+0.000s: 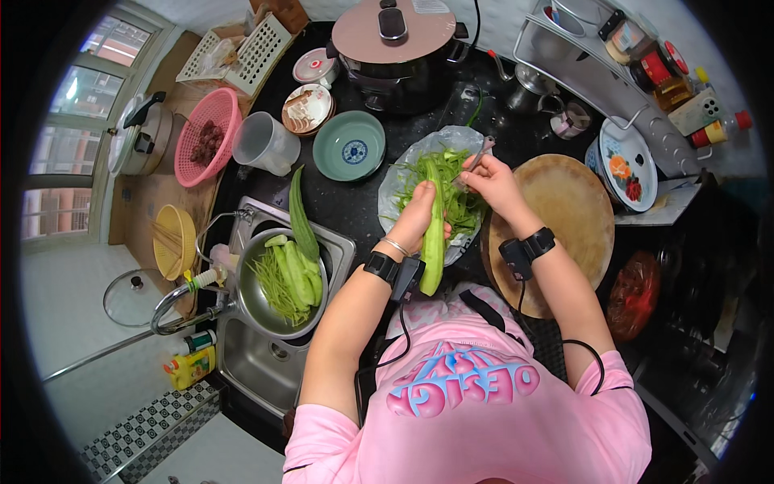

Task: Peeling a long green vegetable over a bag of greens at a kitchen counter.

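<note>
A long, mostly peeled ridge gourd [433, 242] is in the grip of my left hand [417, 218], its near end pointing towards my body. My right hand [493, 184] holds a peeler [485, 147] against or close to the gourd's right side; its blade is hard to make out. Green peelings [462, 212] lie heaped under both hands on a clear plastic bag [393, 172]. To the left, a steel bowl [245, 296] over the sink carries peeled gourds [297, 272] and thin green beans [275, 290]. An unpeeled ridge gourd [302, 215] leans across its far rim.
A round wooden chopping board [562, 224] lies just right of my right hand. Beyond the bag stand a green bowl [349, 145] and a large electric cooker [393, 66]. A plastic jug [266, 143] and pink basket [208, 136] are at the left, near the tap [175, 302].
</note>
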A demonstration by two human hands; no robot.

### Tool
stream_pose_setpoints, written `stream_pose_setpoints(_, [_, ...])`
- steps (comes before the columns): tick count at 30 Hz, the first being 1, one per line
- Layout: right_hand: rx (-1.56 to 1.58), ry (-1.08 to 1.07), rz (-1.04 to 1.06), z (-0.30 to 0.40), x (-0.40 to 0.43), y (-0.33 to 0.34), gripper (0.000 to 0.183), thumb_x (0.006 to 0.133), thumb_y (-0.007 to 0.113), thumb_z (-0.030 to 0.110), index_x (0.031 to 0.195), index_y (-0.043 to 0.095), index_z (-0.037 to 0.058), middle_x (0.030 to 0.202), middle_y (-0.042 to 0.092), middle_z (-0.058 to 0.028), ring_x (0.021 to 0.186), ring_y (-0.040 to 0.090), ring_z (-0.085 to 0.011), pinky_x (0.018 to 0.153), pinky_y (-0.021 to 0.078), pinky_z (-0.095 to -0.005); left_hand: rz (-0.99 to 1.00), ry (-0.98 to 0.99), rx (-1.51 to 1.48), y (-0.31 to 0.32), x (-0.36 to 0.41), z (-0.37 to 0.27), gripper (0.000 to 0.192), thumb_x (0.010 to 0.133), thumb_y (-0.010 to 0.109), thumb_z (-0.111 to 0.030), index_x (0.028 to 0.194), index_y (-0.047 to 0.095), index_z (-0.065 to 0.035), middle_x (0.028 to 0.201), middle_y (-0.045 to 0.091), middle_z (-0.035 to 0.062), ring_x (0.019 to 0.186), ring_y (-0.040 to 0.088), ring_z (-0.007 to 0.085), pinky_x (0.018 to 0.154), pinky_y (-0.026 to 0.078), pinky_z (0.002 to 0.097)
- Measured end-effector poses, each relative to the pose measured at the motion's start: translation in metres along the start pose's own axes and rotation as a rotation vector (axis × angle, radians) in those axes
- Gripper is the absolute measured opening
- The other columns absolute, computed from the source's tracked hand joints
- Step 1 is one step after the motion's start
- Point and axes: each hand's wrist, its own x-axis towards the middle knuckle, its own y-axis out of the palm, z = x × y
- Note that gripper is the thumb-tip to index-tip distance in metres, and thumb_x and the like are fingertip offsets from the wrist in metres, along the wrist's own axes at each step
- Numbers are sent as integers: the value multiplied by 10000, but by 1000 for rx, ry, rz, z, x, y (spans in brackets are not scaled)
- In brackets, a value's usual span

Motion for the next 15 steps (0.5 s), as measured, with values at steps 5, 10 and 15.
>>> stream_pose_setpoints(5, [67,30,106,7,-12,11,126,842,649,40,954,599,15,812,622,20,706,563,-40,645,458,-189,53,-22,-70,-6,6,4,399,984,304,-486,1182,414,-157,778,548,57,568,551,174,500,494,315])
stream_pose_setpoints(10, [-54,29,289,12,-35,31,117,831,670,64,922,609,23,790,592,40,708,533,-23,641,442,-187,70,-41,-248,-5,10,4,433,983,316,-486,1010,560,-129,880,597,25,737,567,164,619,480,345])
stream_pose_setpoints(15, [-216,13,260,20,-37,36,77,825,674,73,855,615,33,718,550,67,631,457,-3,565,380,-177,214,-100,-253,0,2,0,450,975,320,-510,1017,554,-128,881,595,28,727,560,168,619,471,340])
